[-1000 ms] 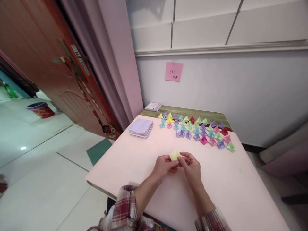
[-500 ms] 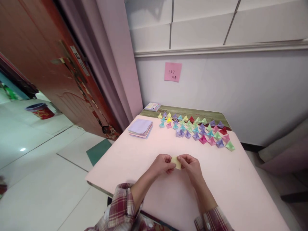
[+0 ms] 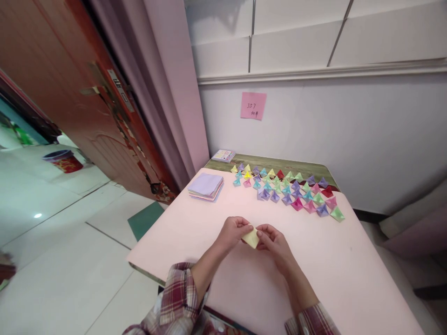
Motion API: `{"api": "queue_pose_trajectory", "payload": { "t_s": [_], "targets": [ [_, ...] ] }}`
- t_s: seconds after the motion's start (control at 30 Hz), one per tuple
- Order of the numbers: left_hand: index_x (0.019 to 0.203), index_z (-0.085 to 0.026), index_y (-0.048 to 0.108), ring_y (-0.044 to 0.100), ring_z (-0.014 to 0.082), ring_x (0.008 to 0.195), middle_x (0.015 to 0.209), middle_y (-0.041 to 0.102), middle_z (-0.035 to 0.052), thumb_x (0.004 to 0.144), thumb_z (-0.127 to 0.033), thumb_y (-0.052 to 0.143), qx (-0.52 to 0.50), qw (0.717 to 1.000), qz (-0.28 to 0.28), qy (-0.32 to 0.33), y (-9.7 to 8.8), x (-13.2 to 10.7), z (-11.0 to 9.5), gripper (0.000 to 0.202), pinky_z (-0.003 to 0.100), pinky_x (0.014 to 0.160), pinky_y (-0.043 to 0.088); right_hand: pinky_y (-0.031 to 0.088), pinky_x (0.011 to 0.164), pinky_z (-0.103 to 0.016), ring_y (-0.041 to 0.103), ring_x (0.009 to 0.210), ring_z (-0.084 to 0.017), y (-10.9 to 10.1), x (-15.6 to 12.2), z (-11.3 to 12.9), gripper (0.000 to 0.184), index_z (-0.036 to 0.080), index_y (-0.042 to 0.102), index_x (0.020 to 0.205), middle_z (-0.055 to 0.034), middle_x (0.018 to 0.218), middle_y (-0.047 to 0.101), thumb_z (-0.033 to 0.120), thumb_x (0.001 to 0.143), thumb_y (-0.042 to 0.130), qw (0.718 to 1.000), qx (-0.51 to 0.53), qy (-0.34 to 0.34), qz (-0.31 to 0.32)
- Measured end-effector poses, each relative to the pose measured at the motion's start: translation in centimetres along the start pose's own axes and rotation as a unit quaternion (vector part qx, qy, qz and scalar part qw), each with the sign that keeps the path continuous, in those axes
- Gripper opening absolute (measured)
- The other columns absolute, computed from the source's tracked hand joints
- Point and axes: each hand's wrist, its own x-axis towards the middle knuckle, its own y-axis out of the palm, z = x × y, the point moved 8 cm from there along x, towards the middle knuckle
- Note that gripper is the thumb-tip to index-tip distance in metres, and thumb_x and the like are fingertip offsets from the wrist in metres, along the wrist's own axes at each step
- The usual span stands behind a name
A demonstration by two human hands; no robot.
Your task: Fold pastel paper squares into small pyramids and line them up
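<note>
A small piece of pale yellow folded paper [image 3: 250, 238] is held between my two hands, low over the pink tabletop [image 3: 195, 223]. My left hand [image 3: 234, 231] pinches its upper left edge, with the thumb lying on top. On the other side, my right hand [image 3: 273, 240] grips the right corner between thumb and fingers. The fingertips behind the paper are partly hidden. Beyond my hands stand several folded paper pieces [image 3: 287, 199] in many colours, pointed and set out in rows.
A stack of square paper sheets [image 3: 206, 185], lavender on top, lies at the table's left. Behind it is a small printed packet [image 3: 224, 155]. A pink note [image 3: 253, 106] is stuck to the wall. A door [image 3: 70, 83] and a bucket [image 3: 63, 161] are at the left.
The yellow paper has turned in my hands, and more of its face shows, tilted with a corner pointing down. My left thumb has moved up along its edge. The view has shifted slightly.
</note>
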Motion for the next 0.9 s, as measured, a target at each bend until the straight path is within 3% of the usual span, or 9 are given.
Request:
{"api": "queue_pose_trajectory", "payload": {
  "t_s": [0.1,0.3,0.4,0.5,0.67,0.9],
  "targets": [
    [0.072,-0.012,0.061,0.057,0.0121,0.049,0.056,0.060,-0.0001,0.067,-0.034,0.072,0.043,0.999,0.015,0.009,0.4,-0.1,-0.3,0.025,0.020,0.043,0.044,0.046,0.055,-0.025,0.057,0.057,-0.014,-0.4,0.2,-0.2,0.041,0.017,0.063,0.081,-0.0017,0.066,0.065,0.054,0.068,0.074,1.000,-0.018,0.000,-0.018],
    [0.106,-0.019,0.054,0.058,0.0109,0.052,0.065,0.060,-0.0036,0.078,-0.035,0.064,0.033,0.995,0.042,0.089,1.5,-1.1,-2.3,0.035,0.020,0.046,0.046,0.045,0.053,-0.024,0.055,0.052,-0.012,-1.6,0.2,0.1,0.037,0.017,0.063,0.083,0.0012,0.060,0.062,0.048,0.068,0.077,0.995,0.013,-0.030,-0.093],
    [0.096,-0.017,0.060,0.059,0.0109,0.057,0.070,0.062,0.0001,0.080,-0.036,0.062,0.034,0.990,0.078,0.110,2.1,-1.7,-3.1,0.025,0.022,0.055,0.048,0.045,0.051,-0.023,0.053,0.049,-0.012,-1.9,0.1,0.5,0.040,0.019,0.064,0.093,0.0062,0.052,0.055,0.045,0.067,0.078,0.992,0.039,-0.045,-0.112],
    [0.083,-0.013,0.065,0.059,0.0117,0.061,0.070,0.062,0.0027,0.080,-0.037,0.064,0.047,0.989,0.084,0.110,2.0,-2.0,-3.3,0.024,0.024,0.061,0.049,0.045,0.051,-0.023,0.054,0.053,-0.011,-1.9,0.2,0.9,0.033,0.019,0.065,0.087,0.0032,0.060,0.060,0.045,0.068,0.077,0.991,0.043,-0.066,-0.110],
    [0.092,-0.014,0.065,0.062,0.0149,0.072,0.078,0.065,0.0039,0.066,-0.029,0.078,0.032,0.990,0.089,0.108,1.8,-2.3,-3.0,0.032,0.026,0.070,0.049,0.048,0.055,-0.027,0.055,0.055,-0.012,-2.0,0.1,1.3,0.031,0.019,0.068,0.087,-0.0021,0.077,0.066,0.045,0.072,0.073,0.990,0.020,-0.086,-0.113],
    [0.088,-0.015,0.065,0.064,0.0157,0.074,0.078,0.066,0.0040,0.066,-0.031,0.079,-0.032,0.992,0.067,0.100,1.6,-2.4,-3.1,0.031,0.026,0.070,0.049,0.052,0.073,-0.033,0.062,0.072,-0.018,-1.5,-0.3,2.5,0.031,0.020,0.066,0.098,-0.0027,0.079,0.065,0.041,0.076,0.068,0.992,0.002,-0.113,-0.050]
  ]
}}
